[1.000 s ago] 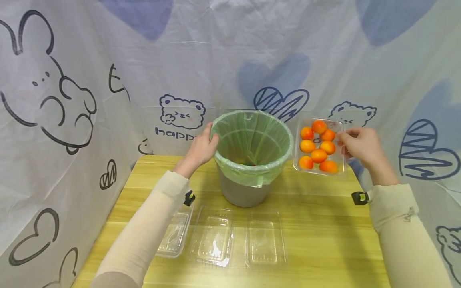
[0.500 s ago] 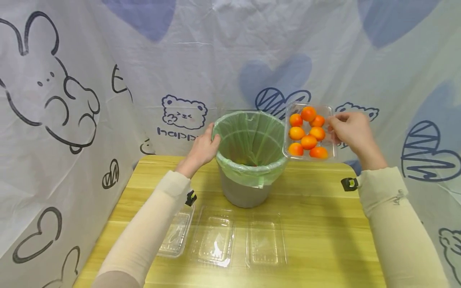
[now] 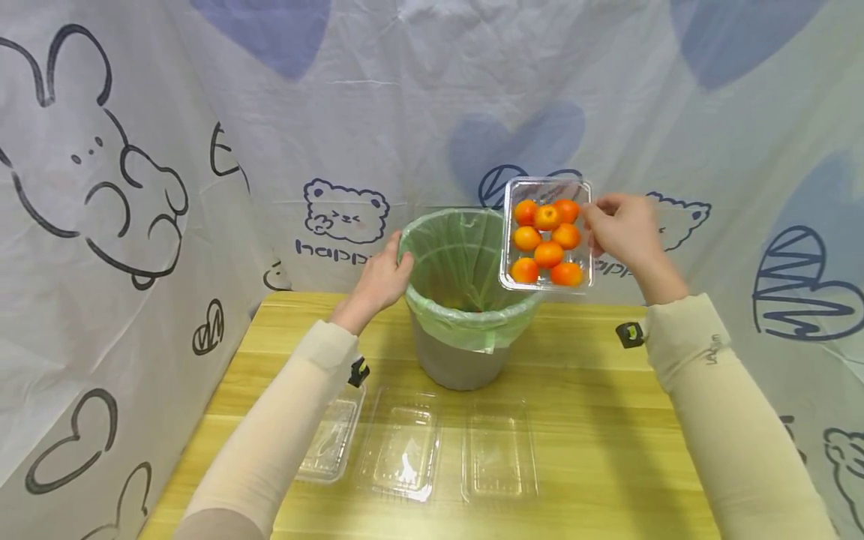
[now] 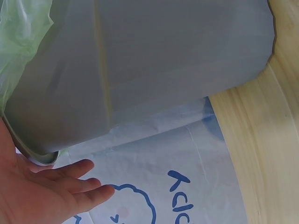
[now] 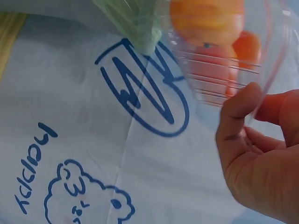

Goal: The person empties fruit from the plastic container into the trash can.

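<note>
My right hand (image 3: 624,229) pinches the right edge of a clear plastic tray (image 3: 511,191), thumb on one side and fingers curled on the other in the right wrist view. Several small round orange-red fruits (image 3: 548,253) lie inside it. The tray is tilted toward the camera, raised over the right rim of a grey trash bin (image 3: 459,367). A pale green bag (image 3: 466,262) lines the bin and folds over its rim. At the left rim my left hand (image 3: 381,277) holds on, some fingers extended outside the wall in the left wrist view; the thumb is hidden there.
Three clear plastic trays (image 3: 499,450) lie in a row on the wooden table (image 3: 594,442) in front of the bin, the leftmost partly under my left forearm. A white printed cloth (image 3: 418,97) hangs behind and at both sides.
My right hand has moved left and up with the fruit tray, from beside the bin to over its right rim. One fruit in the tray has shifted. My left hand stays at the rim.
</note>
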Available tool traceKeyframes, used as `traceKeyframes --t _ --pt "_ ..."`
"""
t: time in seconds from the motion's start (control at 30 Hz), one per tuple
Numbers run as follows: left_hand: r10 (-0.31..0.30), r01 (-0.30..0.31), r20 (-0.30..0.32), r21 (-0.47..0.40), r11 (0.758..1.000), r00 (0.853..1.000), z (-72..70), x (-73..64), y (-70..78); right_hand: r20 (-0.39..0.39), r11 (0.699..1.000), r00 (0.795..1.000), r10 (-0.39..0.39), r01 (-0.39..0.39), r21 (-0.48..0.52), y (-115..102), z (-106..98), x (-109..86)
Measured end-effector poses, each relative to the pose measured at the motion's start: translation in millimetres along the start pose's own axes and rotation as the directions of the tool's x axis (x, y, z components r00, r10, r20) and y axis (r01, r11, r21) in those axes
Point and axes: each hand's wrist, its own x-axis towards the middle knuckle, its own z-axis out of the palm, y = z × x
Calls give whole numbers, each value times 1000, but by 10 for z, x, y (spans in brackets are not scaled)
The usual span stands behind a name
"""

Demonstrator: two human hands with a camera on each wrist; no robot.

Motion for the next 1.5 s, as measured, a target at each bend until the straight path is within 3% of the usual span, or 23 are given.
traceKeyframes --t 0.47,0.7,1.07,1.33,1.5 --pt "1 -1 9 0 1000 1000 1 -2 -21 -104 990 986 -127 133 45 -194 375 78" --pt "3 -3 5 -6 1000 1000 -4 -9 7 -125 985 981 -147 157 75 -250 484 84" --pt "0 0 10 -11 1000 1000 -2 -19 5 -171 964 952 -252 263 44 -251 558 110" --pt "-7 7 4 -6 1000 1000 3 -17 8 -247 939 912 -329 344 20 -207 575 121" --pt "-4 4 -2 -2 1000 1000 -3 -24 12 -244 930 908 -339 364 60 -220 559 103"
